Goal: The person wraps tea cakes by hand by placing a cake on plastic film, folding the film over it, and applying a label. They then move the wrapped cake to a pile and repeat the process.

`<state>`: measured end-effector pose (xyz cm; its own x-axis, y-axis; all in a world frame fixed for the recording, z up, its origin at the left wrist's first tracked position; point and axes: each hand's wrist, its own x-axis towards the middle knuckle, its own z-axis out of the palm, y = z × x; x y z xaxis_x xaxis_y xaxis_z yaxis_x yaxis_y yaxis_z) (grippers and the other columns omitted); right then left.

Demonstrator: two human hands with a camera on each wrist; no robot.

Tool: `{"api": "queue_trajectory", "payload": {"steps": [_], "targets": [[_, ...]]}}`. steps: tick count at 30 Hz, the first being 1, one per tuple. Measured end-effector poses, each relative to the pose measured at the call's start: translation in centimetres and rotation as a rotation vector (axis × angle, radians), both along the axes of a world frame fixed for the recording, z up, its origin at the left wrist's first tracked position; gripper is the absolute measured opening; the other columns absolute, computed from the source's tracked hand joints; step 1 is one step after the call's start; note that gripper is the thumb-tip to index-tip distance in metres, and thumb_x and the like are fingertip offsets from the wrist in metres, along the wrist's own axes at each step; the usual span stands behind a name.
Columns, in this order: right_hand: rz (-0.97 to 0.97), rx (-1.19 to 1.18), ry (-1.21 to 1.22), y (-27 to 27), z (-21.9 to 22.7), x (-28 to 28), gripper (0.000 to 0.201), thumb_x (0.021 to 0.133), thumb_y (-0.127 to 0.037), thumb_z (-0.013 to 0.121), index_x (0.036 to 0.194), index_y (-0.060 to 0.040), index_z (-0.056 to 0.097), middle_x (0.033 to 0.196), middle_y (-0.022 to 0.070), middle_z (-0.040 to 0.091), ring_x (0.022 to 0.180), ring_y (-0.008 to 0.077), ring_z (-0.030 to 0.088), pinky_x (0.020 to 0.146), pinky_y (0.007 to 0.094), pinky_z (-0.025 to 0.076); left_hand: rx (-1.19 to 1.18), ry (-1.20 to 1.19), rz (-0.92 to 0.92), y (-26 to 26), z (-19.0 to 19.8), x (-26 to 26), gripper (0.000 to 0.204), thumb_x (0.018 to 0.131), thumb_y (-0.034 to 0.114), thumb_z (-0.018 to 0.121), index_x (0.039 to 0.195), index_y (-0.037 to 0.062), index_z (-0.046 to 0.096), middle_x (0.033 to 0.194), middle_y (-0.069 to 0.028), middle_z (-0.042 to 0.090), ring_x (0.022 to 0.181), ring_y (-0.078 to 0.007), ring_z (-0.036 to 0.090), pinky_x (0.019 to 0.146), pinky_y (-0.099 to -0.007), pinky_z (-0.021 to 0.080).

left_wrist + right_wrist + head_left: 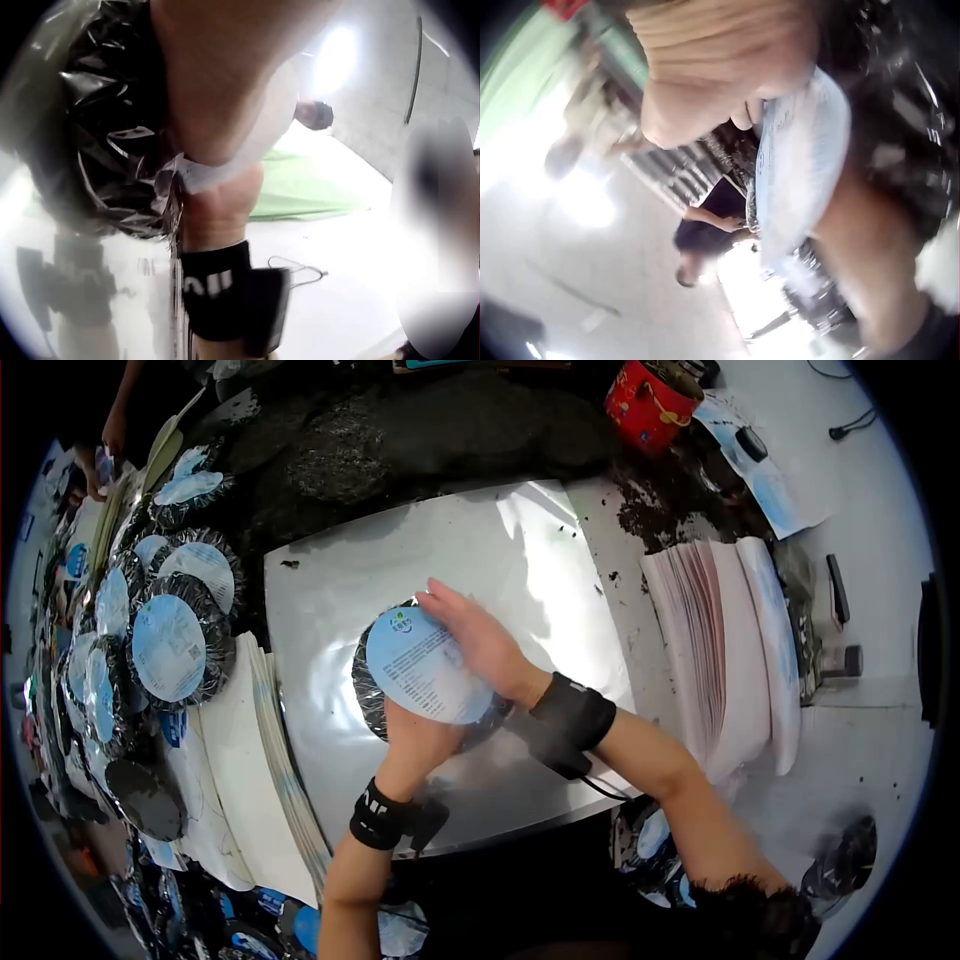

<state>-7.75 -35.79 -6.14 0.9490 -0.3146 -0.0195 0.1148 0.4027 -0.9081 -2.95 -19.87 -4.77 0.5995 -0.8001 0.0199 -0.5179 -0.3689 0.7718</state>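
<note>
A round bundle (366,695) wrapped in black shiny plastic is over the metal sheet (450,530). On its face lies a round light-blue paper label (425,670) with printed text, which stands edge-on in the right wrist view. My right hand (488,648) rests along the label's right side, fingers extended together toward its upper edge. My left hand (425,738) is at the near edge of the bundle, its fingers hidden beneath the label. Crinkled plastic (120,127) shows beside my left hand in the left wrist view.
Similar labelled bundles (170,650) pile up at the left. Paper stacks stand to the left (250,760) and right (690,650) of the sheet. Dark loose material (400,430) covers the far side, near a red tin (645,410). Another person (712,229) appears in the right wrist view.
</note>
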Motion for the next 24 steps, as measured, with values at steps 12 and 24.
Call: {"api": "queue_trajectory", "payload": {"steps": [12, 24], "targets": [[0.138, -1.531, 0.009, 4.7, 1.5, -0.1, 0.076, 0.088, -0.052, 0.068, 0.15, -0.0122, 0.05, 0.156, 0.019, 0.045, 0.147, 0.039, 0.037, 0.121, 0.0662, 0.017, 0.099, -0.142, 0.396, 6.9, -1.1, 3.3, 0.042, 0.1, 0.02, 0.065, 0.135, -0.0016, 0.058, 0.14, -0.0218, 0.052, 0.113, -0.0238, 0.057, 0.101, -0.0408, 0.044], [-0.418, -1.987, -0.306, -10.5, -1.6, 23.8, 0.069, 0.085, -0.006, 0.065, 0.151, -0.0131, 0.047, 0.146, 0.0226, 0.053, 0.142, 0.0396, 0.044, 0.12, 0.0607, 0.027, -0.586, 0.243, 0.889, 20.7, 9.9, 17.3, 0.055, 0.102, 0.027, 0.063, 0.147, 0.0014, 0.043, 0.135, -0.0109, 0.056, 0.122, -0.0226, 0.057, 0.102, -0.0371, 0.048]]}}
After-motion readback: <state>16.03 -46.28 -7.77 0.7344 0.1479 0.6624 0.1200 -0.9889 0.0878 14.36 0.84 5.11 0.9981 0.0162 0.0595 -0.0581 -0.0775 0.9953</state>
